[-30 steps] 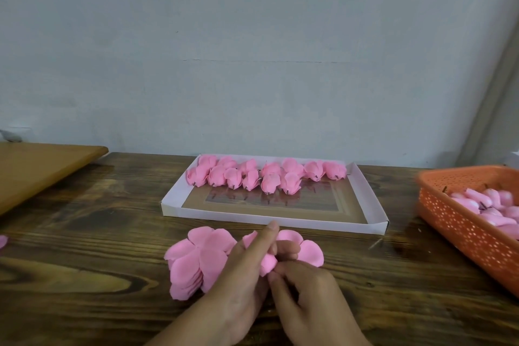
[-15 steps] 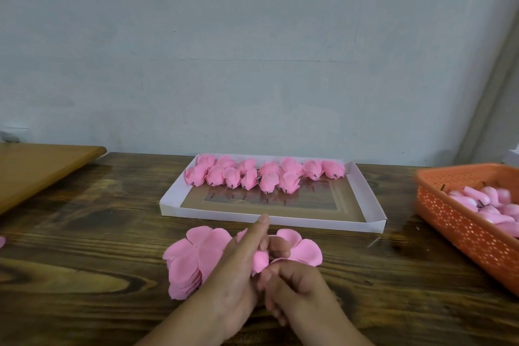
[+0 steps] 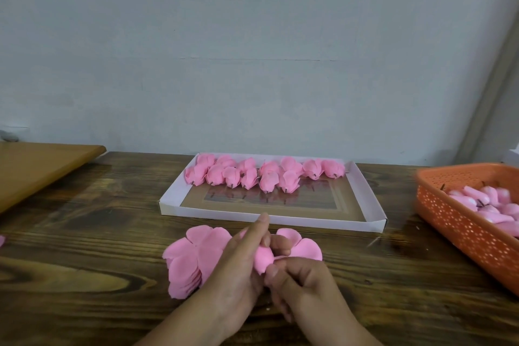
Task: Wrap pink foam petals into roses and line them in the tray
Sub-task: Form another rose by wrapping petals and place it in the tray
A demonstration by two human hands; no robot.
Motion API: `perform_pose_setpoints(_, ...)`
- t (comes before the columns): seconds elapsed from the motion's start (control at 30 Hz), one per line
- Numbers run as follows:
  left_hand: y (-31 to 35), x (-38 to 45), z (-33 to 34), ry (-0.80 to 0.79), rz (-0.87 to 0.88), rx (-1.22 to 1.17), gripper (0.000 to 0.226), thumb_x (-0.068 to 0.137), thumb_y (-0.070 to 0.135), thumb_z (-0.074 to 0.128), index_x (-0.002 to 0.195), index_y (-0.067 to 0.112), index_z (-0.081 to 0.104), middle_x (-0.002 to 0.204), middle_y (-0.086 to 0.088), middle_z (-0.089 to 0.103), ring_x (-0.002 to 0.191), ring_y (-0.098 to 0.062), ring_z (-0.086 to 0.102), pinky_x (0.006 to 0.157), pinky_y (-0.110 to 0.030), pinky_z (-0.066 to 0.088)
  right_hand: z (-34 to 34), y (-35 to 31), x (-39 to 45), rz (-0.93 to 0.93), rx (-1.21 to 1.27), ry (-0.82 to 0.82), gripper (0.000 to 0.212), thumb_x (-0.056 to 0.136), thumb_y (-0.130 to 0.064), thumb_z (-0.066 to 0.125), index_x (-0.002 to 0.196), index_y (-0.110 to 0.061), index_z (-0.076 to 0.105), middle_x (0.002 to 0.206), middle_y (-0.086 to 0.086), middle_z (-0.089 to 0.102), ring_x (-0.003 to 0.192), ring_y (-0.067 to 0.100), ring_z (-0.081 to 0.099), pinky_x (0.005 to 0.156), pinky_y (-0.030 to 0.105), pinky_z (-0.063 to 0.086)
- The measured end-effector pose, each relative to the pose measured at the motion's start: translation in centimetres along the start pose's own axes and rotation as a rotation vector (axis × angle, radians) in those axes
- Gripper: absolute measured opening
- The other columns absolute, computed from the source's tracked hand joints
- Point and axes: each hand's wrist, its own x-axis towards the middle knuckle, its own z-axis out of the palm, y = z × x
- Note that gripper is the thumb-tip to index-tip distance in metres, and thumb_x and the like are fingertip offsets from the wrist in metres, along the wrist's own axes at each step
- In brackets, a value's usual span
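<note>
while l hand (image 3: pixel 238 270) covers it, petal (image 3: pixel 262 257) w/ base hidden

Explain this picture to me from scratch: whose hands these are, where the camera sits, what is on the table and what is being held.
There is no machine here. A person wears a camera on the head, so the one view looks forward and down at their own two bare hands. The left hand and the right hand meet over a dark wooden table, and both grip a pink foam petal piece, rolling it between the fingers. A stack of flat pink petals lies on the table under the left hand. Behind the hands is a shallow white tray with finished pink roses lined along its far side. At the right stands an orange basket holding more pink pieces. A lighter wooden board sits at the left.
</note>
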Motion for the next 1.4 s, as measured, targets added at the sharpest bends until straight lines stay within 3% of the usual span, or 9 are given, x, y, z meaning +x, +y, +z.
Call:
perform_pose_setpoints(0.13, 0.6, -0.1, -0.3, -0.072, 0.041, 0.094, 0.04, 0.07, 0.058, 0.068, 0.059, 0.021, 0.057, 0.085, -0.007, 0.071, 0.049, -0.018, 0.048, 0.064, -0.036, 0.038, -0.1, -0.4, 0.3, 0.163, 0.409, -0.128, 0.023, 0.079, -0.028, 0.062, 0.064, -0.012, 0.069, 0.049, 0.003, 0.049, 0.041, 0.013, 0.041, 0.044, 0.021, 0.033)
perform_pose_setpoints(0.27, 0.9, 0.0, -0.3, -0.081, 0.171, 0.243, 0.052, 0.078, 0.07, 0.065, 0.065, 0.02, 0.061, 0.066, -0.009, 0.062, 0.047, -0.018, 0.054, 0.056, -0.029, 0.04, -0.6, -0.3, 0.5, 0.219, 0.592, -0.214, 0.022, 0.078, -0.025, 0.064, 0.062, -0.01, 0.069, 0.05, 0.004, 0.046, 0.042, 0.013, 0.041, 0.042, 0.021, 0.032)
perform_pose_setpoints(0.4, 0.9, 0.1, -0.8, -0.152, 0.261, 0.298, 0.053, 0.064, 0.077, 0.073, 0.066, 0.024, 0.068, 0.055, -0.014, 0.061, 0.05, -0.023, 0.056, 0.051, -0.026, 0.04, -1.3, -0.7, 0.6, 0.305, 0.702, -0.27, 0.02, 0.076, -0.024, 0.067, 0.062, -0.01, 0.065, 0.049, 0.001, 0.044, 0.041, 0.011, 0.041, 0.041, 0.02, 0.033)
perform_pose_setpoints(0.53, 1.0, 0.6, -1.8, -0.221, 0.252, 0.283, 0.062, 0.046, 0.071, 0.089, 0.08, 0.02, 0.076, 0.077, -0.021, 0.067, 0.064, -0.029, 0.057, 0.051, -0.027, 0.049, -2.3, -1.3, 0.7, 0.281, 0.711, -0.301, 0.025, 0.068, -0.026, 0.075, 0.061, -0.013, 0.056, 0.048, -0.002, 0.042, 0.042, 0.01, 0.035, 0.04, 0.018, 0.027)
perform_pose_setpoints(0.67, 1.5, 0.8, -2.2, -0.291, 0.239, 0.339, 0.053, 0.052, 0.054, 0.095, 0.094, 0.025, 0.08, 0.093, -0.004, 0.078, 0.081, -0.017, 0.073, 0.061, -0.028, 0.057, -3.4, -1.4, 0.9, 0.314, 0.724, -0.233, 0.029, 0.063, -0.026, 0.077, 0.057, -0.013, 0.052, 0.049, -0.002, 0.029, 0.043, 0.011, 0.027, 0.039, 0.018, 0.024)
perform_pose_setpoints(0.87, 1.0, 0.9, -2.2, -0.196, 0.351, 0.503, 0.037, 0.066, 0.022, 0.091, 0.1, 0.032, 0.08, 0.1, -0.002, 0.079, 0.093, -0.012, 0.074, 0.073, -0.022, 0.057, -4.2, -1.2, 1.4, 0.374, 0.727, -0.193, 0.025, 0.072, -0.02, 0.065, 0.056, -0.014, 0.048, 0.047, -0.003, 0.025, 0.04, 0.009, 0.025, 0.035, 0.018, 0.023)
perform_pose_setpoints(1.07, 0.7, 1.0, -2.2, -0.11, 0.443, 0.555, 0.037, 0.063, 0.024, 0.089, 0.098, 0.035, 0.081, 0.106, 0.0, 0.078, 0.102, -0.017, 0.073, 0.081, -0.026, 0.058, -4.3, -0.9, 1.6, 0.414, 0.805, -0.204, 0.023, 0.073, -0.02, 0.062, 0.055, -0.014, 0.048, 0.046, -0.004, 0.026, 0.038, 0.009, 0.024, 0.034, 0.019, 0.024)
perform_pose_setpoints(1.23, 0.7, 1.0, -2.2, -0.081, 0.45, 0.524, 0.033, 0.064, 0.029, 0.092, 0.096, 0.035, 0.081, 0.101, 0.002, 0.079, 0.097, -0.014, 0.075, 0.075, -0.022, 0.058, -4.3, -1.0, 1.5, 0.39, 0.722, -0.185, 0.024, 0.079, -0.026, 0.062, 0.059, -0.015, 0.056, 0.052, -0.002, 0.032, 0.042, 0.01, 0.031, 0.037, 0.019, 0.027)
perform_pose_setpoints(1.4, 0.9, 1.5, -2.3, 0.015, 0.391, 0.358, 0.033, 0.06, 0.03, 0.091, 0.092, 0.03, 0.081, 0.096, -0.007, 0.079, 0.086, -0.018, 0.076, 0.069, -0.029, 0.062, -4.9, -0.3, 2.1, 0.379, 0.573, -0.018, 0.035, 0.092, -0.035, 0.052, 0.063, -0.018, 0.062, 0.056, 0.0, 0.041, 0.044, 0.011, 0.035, 0.039, 0.021, 0.026)
